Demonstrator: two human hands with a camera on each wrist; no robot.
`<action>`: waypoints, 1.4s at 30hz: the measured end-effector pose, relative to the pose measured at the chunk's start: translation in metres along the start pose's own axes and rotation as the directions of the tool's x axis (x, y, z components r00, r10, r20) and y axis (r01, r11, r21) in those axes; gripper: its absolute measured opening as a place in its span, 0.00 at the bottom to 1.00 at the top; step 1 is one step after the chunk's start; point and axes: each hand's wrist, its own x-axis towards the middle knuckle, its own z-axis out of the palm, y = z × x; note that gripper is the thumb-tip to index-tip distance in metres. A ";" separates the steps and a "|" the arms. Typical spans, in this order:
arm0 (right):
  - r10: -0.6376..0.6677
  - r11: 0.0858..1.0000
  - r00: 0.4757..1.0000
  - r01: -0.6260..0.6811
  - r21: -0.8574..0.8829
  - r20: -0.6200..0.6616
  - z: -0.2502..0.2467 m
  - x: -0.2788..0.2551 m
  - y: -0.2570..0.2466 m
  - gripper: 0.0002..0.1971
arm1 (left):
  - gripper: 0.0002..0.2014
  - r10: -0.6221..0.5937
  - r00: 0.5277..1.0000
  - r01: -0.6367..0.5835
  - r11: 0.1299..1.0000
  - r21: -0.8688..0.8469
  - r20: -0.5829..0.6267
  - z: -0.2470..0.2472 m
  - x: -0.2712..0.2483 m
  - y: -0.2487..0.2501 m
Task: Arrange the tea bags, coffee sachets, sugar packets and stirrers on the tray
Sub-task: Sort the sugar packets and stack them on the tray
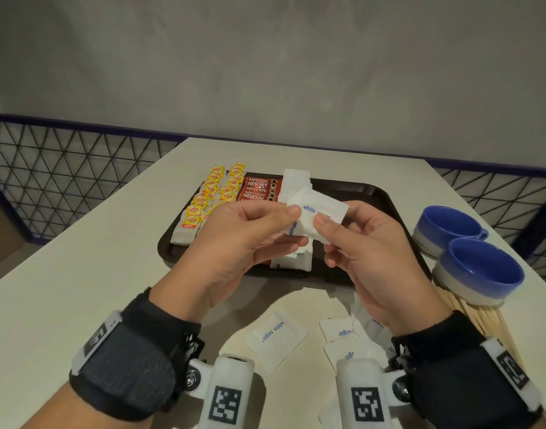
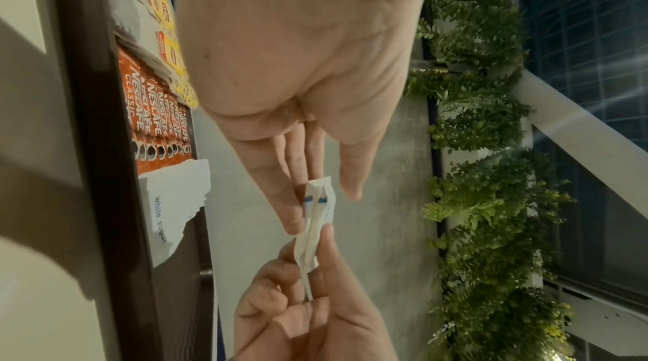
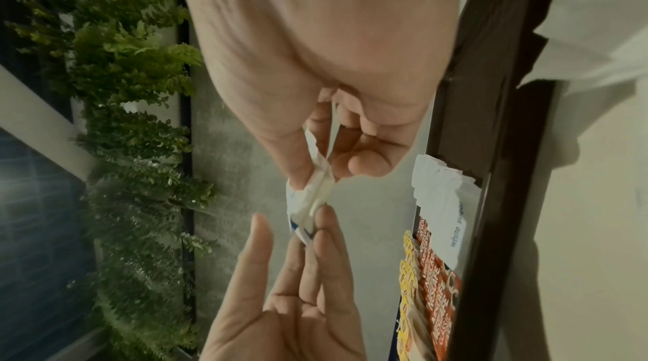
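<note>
two blue cups, one tray, two hands

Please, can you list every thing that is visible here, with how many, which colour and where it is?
tray: one, dark brown, table centre
tea bags: two rows, yellow tags, tray's left part
coffee sachets: several, red, beside the tea bags
sugar packets on tray: a row, white, right of the coffee
loose sugar packets: several, white, on the table before the tray
held sugar packets: at least two, white, above the tray
stirrers: a bundle, wooden, under the near cup
cups: two, blue and grey, right of tray
left hand, right hand: pinch the held packets
</note>
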 end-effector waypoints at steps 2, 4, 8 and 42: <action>-0.012 1.000 1.000 0.012 -0.026 0.002 0.001 -0.001 0.000 0.10 | 0.19 0.005 1.000 -0.005 0.999 0.037 0.005 -0.001 0.001 -0.003; -0.008 0.999 1.000 0.009 -0.048 0.008 0.002 -0.002 -0.001 0.10 | 0.18 -0.004 1.000 0.004 0.999 0.043 0.008 -0.001 0.002 -0.004; -0.009 0.993 1.000 0.007 -0.118 -0.014 0.002 -0.002 -0.007 0.05 | 0.17 -0.013 1.000 0.014 0.999 0.042 -0.020 -0.001 0.003 -0.003; 0.322 0.307 0.934 -0.259 -0.916 -0.157 -0.025 0.251 0.007 0.24 | 0.03 -0.037 0.977 0.008 0.991 -0.134 -0.212 -0.015 0.021 -0.002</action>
